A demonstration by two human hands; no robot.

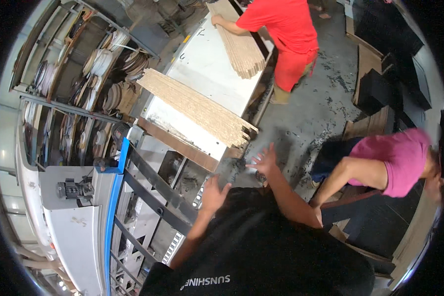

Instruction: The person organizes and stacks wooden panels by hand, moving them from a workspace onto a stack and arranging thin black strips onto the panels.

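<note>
My left hand is raised just short of the white table's near end, thumb apart from the fingers, holding nothing. Farther right, my right hand hangs in the air with its fingers spread, also bare. Closest to both hands is a stack of long, narrow particleboard strips, lying slantwise across the white table. Its right end, where the strips end unevenly, lies just beyond my right hand, with a gap between them. A second stack of strips lies farther back on the table, under the hand of a person in red.
Left of me runs a machine with a blue edge and dark belts. Shelves of coiled edge banding stand at the far left. On the right, a person in a pink shirt bends over dark panels. Scraps litter the floor.
</note>
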